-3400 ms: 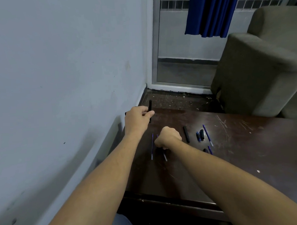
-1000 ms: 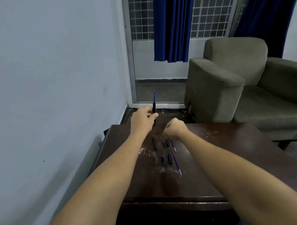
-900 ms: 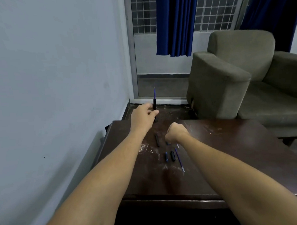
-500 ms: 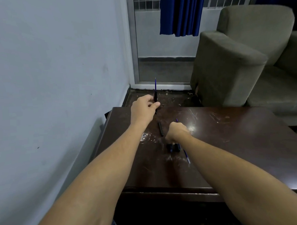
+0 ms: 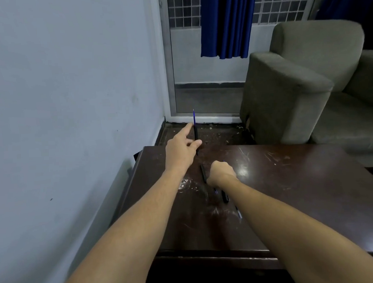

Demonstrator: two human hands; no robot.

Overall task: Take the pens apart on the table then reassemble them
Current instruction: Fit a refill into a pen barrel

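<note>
Beside the wall point(image 5: 72, 103), above the counter's point(image 5: 311, 189) far left corner, the left grip point(image 5: 181, 151) pinches an upright pen point(image 5: 195, 133), forefinger straight, its blue refill point(image 5: 194, 116) poking out the top. So light a hold could let the pen tip or slip and drop past the far edge. The right grip point(image 5: 221, 172) is clenched low over the counter, on what I cannot tell, and its forearm crosses the loose pen parts point(image 5: 225, 197), which a careless sweep could roll away; the armchair point(image 5: 286, 98) stands beyond the far right corner.
</note>
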